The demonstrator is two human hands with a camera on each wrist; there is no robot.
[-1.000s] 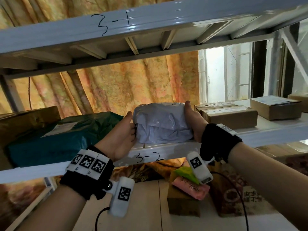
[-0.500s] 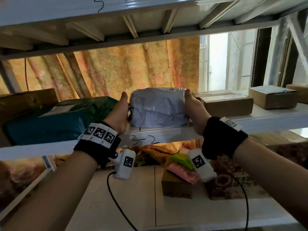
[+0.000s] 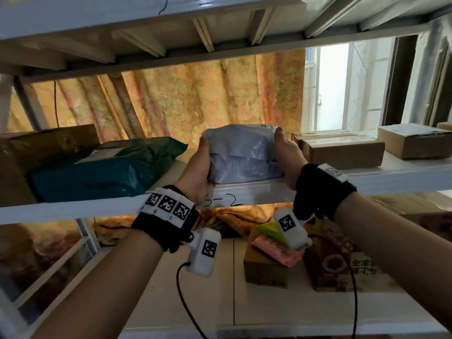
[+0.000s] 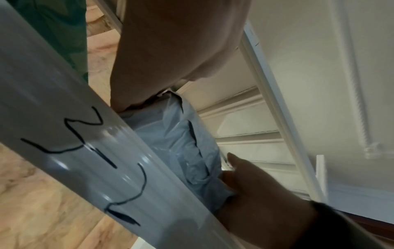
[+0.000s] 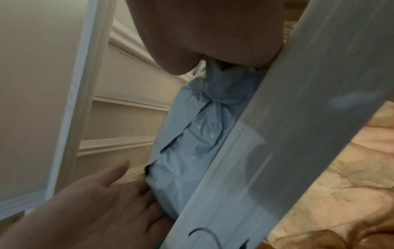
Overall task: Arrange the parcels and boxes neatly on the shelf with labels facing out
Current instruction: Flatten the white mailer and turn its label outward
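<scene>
A grey poly-bag parcel (image 3: pixel 242 155) lies on the white shelf marked 3-2 (image 3: pixel 73 211), at its front edge. My left hand (image 3: pixel 199 165) lies flat against the parcel's left side, and my right hand (image 3: pixel 286 157) lies flat against its right side, so the parcel is pressed between the palms. The left wrist view shows the parcel (image 4: pixel 183 148) behind the shelf rail (image 4: pixel 85 151), with the right hand (image 4: pixel 262 198) straight-fingered beside it. In the right wrist view the left hand (image 5: pixel 102 198) lies flat against the parcel (image 5: pixel 192 143). No label shows on the parcel's front.
A green poly parcel (image 3: pixel 105 172) and a brown box (image 3: pixel 36 148) sit to the left. Cardboard boxes (image 3: pixel 342 152) (image 3: pixel 413 140) sit close on the right. The upper shelf (image 3: pixel 171 20) hangs low overhead. On the lower shelf stands a box (image 3: pixel 265 267) topped with pink and green packets.
Both hands have slid farther back along the parcel's sides, the left thumb leaving its front face. The parcel stays on the shelf between the green parcel and the box.
</scene>
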